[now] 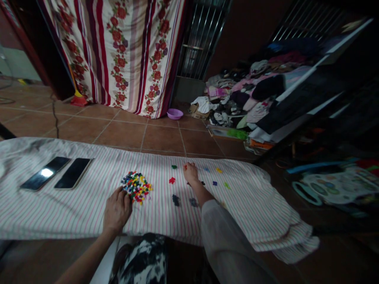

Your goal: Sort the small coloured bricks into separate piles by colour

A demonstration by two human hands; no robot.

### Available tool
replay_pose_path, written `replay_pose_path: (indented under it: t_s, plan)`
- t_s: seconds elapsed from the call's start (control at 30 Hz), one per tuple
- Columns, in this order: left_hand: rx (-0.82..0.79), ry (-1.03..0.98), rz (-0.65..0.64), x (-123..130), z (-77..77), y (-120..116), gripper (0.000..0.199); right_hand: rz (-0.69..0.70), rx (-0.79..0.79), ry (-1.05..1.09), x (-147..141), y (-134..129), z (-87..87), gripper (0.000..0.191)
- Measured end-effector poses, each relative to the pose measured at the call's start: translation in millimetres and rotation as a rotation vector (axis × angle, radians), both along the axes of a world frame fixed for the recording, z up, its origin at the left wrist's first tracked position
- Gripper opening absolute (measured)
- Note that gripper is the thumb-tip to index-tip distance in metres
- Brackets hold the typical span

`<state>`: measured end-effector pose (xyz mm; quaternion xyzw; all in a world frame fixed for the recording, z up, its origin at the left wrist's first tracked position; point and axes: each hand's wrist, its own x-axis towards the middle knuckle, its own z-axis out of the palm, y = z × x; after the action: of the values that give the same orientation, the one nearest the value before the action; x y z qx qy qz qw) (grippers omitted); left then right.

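Observation:
A heap of small multicoloured plastic pieces (137, 186) lies on the striped cloth. At its lower left edge rests my left hand (117, 208), fingers loosely bent and touching the pieces, with no grip on them visible. My right hand (191, 172) reaches to the far side, its fingers closed around a small orange-red piece (185, 167). Little groups sorted by colour surround it: green (174, 167), red (172, 180), dark grey (175, 200), grey (193, 202), light blue (206, 169), yellow (218, 170), purple (214, 183) and lime green (227, 185). Dark pieces beside my right wrist are partly hidden.
Two phones (74, 173) lie on the cloth (97, 215) at the left. Beyond the table are a floral curtain (121, 59), a purple basin (175, 114) and a red broom (79, 99) on the tiled floor. A large clothes pile (237, 92) stands at the right.

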<state>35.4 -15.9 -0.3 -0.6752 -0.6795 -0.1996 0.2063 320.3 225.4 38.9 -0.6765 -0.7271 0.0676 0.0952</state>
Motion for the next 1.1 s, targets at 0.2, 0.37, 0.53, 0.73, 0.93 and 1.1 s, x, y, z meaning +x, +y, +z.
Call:
replay_pose_path:
  t_s: [0.2, 0.37, 0.53, 0.73, 0.93, 1.1]
  plan:
    - [0.002, -0.011, -0.013, -0.2, 1.0, -0.1, 0.016, 0.022, -0.009, 0.020, -4.8, -4.4, 1.3, 0.024]
    - [-0.004, 0.019, -0.005, 0.3, 3.0, -1.0, 0.017, 0.000, -0.016, 0.023, -6.4, -5.2, 2.5, 0.025]
    - [0.003, 0.012, -0.004, -0.3, 0.6, -0.5, 0.016, -0.006, -0.006, 0.018, -6.2, -4.8, 2.5, 0.025]
    - [0.010, 0.024, 0.002, -0.1, 0.1, 0.3, 0.015, -0.012, -0.014, 0.037, -5.4, -3.3, 2.6, 0.024]
    - [0.013, -0.007, -0.019, -0.1, 1.6, -0.4, 0.016, -0.018, -0.012, 0.048, -4.9, -5.2, 4.2, 0.024]
    - [0.007, -0.004, -0.011, 0.2, 1.0, -0.4, 0.015, -0.027, -0.006, 0.057, -2.9, -3.7, 7.0, 0.029]
